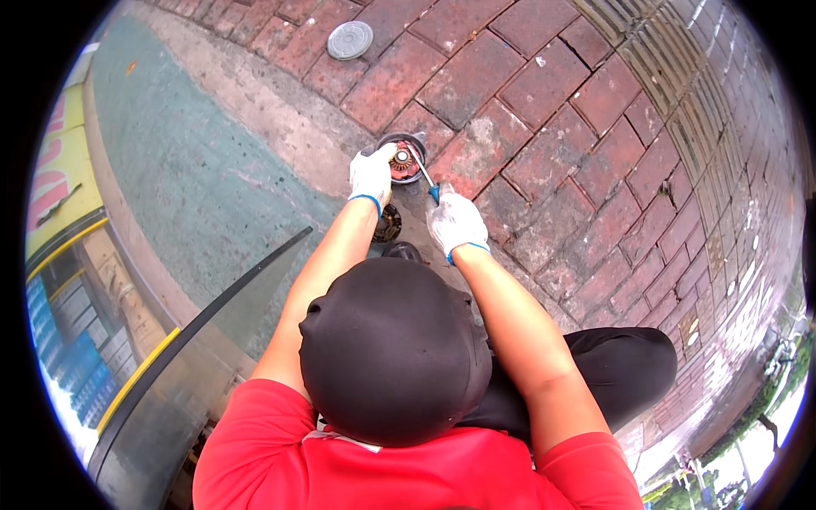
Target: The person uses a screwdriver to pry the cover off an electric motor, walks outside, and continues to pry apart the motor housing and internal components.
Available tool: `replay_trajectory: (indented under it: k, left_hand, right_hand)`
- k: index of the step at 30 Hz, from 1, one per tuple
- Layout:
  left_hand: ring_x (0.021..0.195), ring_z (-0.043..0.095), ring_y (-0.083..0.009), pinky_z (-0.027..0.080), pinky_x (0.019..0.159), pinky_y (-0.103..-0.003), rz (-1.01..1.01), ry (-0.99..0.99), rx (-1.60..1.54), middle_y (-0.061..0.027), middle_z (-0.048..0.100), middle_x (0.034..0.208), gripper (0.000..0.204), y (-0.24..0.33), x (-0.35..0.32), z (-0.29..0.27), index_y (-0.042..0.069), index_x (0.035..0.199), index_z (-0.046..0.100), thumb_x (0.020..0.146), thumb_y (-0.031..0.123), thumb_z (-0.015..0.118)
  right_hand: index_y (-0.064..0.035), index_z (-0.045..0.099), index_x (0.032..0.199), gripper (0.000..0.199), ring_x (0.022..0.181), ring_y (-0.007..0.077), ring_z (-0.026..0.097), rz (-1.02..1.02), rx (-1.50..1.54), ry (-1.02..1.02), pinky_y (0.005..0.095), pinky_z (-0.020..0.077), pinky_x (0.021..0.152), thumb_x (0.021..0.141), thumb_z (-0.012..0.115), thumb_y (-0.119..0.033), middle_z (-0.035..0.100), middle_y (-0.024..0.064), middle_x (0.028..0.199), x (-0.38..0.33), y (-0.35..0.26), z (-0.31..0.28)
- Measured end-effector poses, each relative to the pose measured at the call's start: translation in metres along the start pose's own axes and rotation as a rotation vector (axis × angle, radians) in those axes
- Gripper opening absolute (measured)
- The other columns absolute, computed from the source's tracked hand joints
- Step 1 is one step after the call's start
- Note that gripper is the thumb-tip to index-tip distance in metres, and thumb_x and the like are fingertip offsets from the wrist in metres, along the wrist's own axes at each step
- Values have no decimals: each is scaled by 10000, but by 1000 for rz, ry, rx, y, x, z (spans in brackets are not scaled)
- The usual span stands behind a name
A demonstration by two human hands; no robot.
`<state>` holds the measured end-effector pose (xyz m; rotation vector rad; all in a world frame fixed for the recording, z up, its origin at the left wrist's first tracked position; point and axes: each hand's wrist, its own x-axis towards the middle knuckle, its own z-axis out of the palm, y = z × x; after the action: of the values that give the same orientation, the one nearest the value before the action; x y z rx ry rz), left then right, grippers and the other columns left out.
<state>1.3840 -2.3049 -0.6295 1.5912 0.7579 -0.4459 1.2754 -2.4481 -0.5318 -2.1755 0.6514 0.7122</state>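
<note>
My left hand (371, 176), in a white glove with a blue cuff, grips the left side of a round dark motor-like housing (408, 177). Inside the housing a reddish, coppery ring surrounds a pale round centre. In my right hand (457, 223), gloved the same way, is a screwdriver (434, 192) with a blue handle. Its thin metal shaft slants up and left, with the tip at the upper right of the housing's inner ring. Just below my left wrist lies a second round dark part (389, 224) with brass-coloured details, partly hidden by my forearm.
Red paving bricks (476, 81) spread to the right, with a ribbed yellowish strip (671, 59) beyond. A round grey cover (349, 40) sits in the paving farther ahead. Green-painted ground (170, 153) and a dark-edged glass panel (212, 331) are on the left.
</note>
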Motion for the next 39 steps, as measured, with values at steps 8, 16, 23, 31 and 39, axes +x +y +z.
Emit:
replay_trajectory:
  k: [8, 16, 23, 31, 39]
  left_hand:
    - [897, 699, -231, 552, 821, -368, 63, -23, 15, -150, 752, 994, 332, 3, -9, 2, -50, 1065, 735, 848, 190, 808]
    - [898, 703, -233, 559, 826, -367, 57, -83, -39, -156, 753, 1003, 353, 0, -8, -3, -60, 1096, 726, 857, 186, 808]
    - [990, 710, -241, 554, 888, -358, 138, -31, 90, -155, 754, 1109, 419, -14, -5, -3, -26, 1234, 710, 896, 212, 778]
    - [1052, 698, -227, 559, 923, -337, 264, 6, 254, -152, 724, 1211, 518, -15, -19, 5, -18, 1369, 628, 928, 221, 758]
    - [1115, 680, -255, 534, 985, -355, 280, 63, 352, -158, 719, 1229, 537, -21, -18, -2, -8, 1388, 618, 930, 237, 753]
  right_hand:
    - [-20, 693, 981, 374, 973, 453, 698, 26, 282, -42, 532, 516, 855, 988, 571, -374, 709, 284, 942, -1, 9, 39]
    - [-42, 678, 983, 368, 673, 305, 682, 67, 548, -206, 443, 508, 674, 976, 597, -402, 670, 158, 707, 4, 29, 12]
    - [-29, 685, 1042, 414, 907, 453, 682, 42, 443, -115, 508, 499, 801, 980, 586, -426, 695, 271, 891, 0, 24, 28]
    - [-29, 693, 1057, 408, 851, 398, 667, 26, 443, -111, 489, 497, 765, 984, 581, -415, 683, 245, 858, 4, 22, 21]
    - [5, 700, 1019, 427, 1001, 499, 662, 123, 409, -63, 547, 489, 861, 997, 523, -383, 696, 316, 963, -17, 6, 41]
